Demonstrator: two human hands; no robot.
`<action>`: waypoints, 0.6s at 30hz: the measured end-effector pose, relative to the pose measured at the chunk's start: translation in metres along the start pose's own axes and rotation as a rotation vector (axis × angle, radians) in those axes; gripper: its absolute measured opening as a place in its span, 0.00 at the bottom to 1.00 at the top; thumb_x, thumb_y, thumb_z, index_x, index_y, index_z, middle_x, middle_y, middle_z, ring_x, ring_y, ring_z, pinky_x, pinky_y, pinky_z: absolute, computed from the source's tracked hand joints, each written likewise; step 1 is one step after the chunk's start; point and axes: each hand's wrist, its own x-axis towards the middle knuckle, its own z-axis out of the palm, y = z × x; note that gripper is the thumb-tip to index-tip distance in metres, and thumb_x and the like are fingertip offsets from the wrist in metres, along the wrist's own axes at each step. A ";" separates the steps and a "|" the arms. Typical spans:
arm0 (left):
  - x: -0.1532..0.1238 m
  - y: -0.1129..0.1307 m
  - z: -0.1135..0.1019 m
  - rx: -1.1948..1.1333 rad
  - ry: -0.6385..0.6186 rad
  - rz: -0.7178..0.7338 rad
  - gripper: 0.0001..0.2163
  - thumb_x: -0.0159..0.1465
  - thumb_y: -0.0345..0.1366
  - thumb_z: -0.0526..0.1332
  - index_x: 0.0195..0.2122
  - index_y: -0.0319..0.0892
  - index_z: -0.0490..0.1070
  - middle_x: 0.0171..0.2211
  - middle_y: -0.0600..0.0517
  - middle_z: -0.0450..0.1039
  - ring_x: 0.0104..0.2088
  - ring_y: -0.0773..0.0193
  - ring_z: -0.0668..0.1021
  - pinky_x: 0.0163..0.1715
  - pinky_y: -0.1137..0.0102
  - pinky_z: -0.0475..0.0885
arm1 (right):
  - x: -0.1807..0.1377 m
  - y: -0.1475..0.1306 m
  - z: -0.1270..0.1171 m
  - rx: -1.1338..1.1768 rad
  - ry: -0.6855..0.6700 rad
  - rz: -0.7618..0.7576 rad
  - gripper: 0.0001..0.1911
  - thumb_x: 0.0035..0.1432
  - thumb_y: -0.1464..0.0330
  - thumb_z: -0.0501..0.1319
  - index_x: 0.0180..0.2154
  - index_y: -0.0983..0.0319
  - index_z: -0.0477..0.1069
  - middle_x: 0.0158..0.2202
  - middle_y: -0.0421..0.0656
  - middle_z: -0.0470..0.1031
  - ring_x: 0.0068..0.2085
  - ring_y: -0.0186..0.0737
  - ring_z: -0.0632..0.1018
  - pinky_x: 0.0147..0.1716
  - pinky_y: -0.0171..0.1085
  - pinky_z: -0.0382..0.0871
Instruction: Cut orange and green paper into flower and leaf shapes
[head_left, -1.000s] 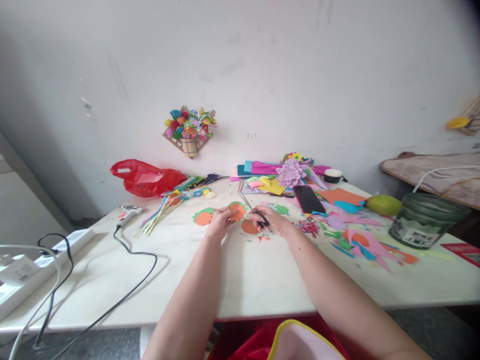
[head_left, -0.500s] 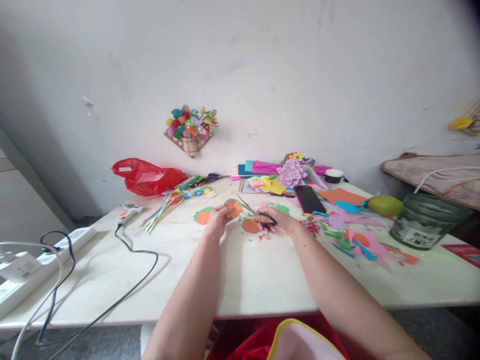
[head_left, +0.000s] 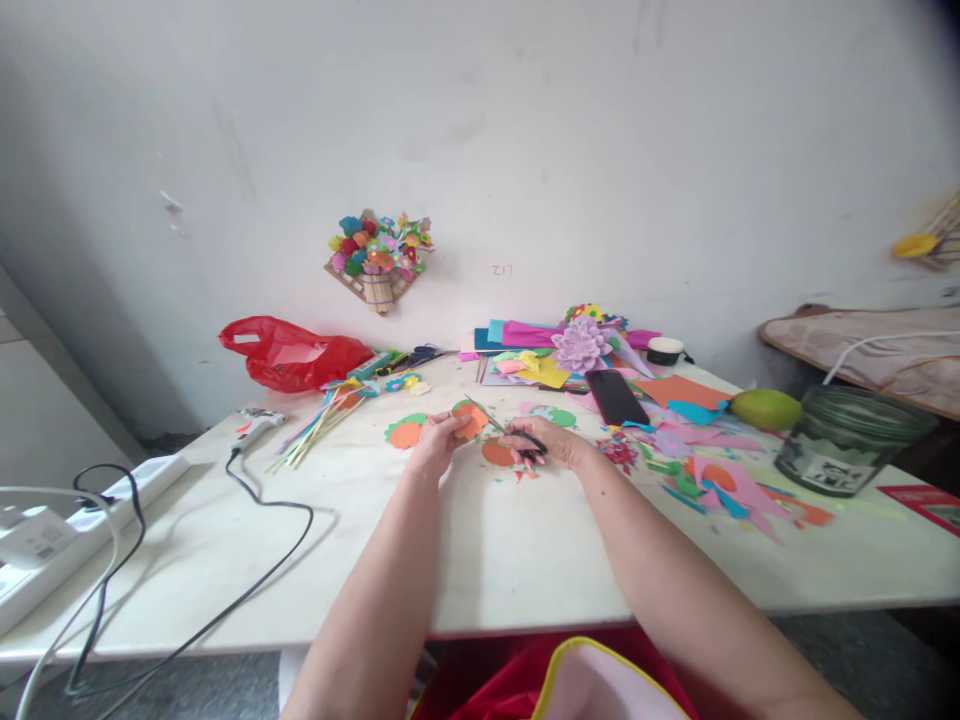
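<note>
left hand [head_left: 439, 440] pinches the orange cutout [head_left: 471, 419] between the hands; right hand [head_left: 556, 443] grips the scissors [head_left: 537, 441] (tips beside the cutout). judged risk: a slipping cutout could cause a ragged cut.

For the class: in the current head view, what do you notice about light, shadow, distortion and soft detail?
Head view: diffuse light, the wall dimming towards the left; head view: top right corner nearly black; head view: glass jar appears tilted, likely lens distortion; head view: scissors in the right hand lack crisp edges, and the jar's label is unreadable.
</note>
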 end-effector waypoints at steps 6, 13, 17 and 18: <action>-0.002 0.002 0.002 0.004 -0.027 -0.010 0.11 0.42 0.30 0.75 0.20 0.40 0.72 0.22 0.51 0.77 0.23 0.65 0.78 0.29 0.70 0.74 | 0.001 0.000 0.001 -0.008 -0.010 -0.022 0.17 0.54 0.58 0.69 0.28 0.64 0.70 0.20 0.39 0.74 0.16 0.26 0.68 0.13 0.27 0.54; -0.002 0.003 0.002 -0.002 -0.034 -0.013 0.13 0.42 0.29 0.74 0.18 0.41 0.69 0.20 0.53 0.76 0.21 0.67 0.77 0.25 0.73 0.72 | 0.000 -0.001 0.001 0.016 -0.025 0.004 0.17 0.57 0.58 0.68 0.29 0.64 0.69 0.21 0.40 0.75 0.16 0.28 0.70 0.12 0.27 0.54; -0.003 0.003 0.002 0.010 -0.056 -0.014 0.12 0.43 0.29 0.74 0.18 0.41 0.69 0.19 0.53 0.75 0.21 0.67 0.77 0.26 0.73 0.73 | -0.001 -0.002 0.000 0.007 -0.039 0.007 0.17 0.58 0.58 0.66 0.28 0.63 0.68 0.21 0.40 0.75 0.16 0.28 0.70 0.12 0.28 0.55; -0.003 0.003 0.002 0.015 -0.060 -0.015 0.12 0.43 0.29 0.74 0.18 0.41 0.69 0.19 0.53 0.75 0.21 0.67 0.77 0.26 0.73 0.73 | -0.001 -0.002 0.000 -0.002 -0.043 0.006 0.17 0.58 0.57 0.66 0.28 0.63 0.68 0.21 0.39 0.75 0.16 0.28 0.70 0.13 0.28 0.55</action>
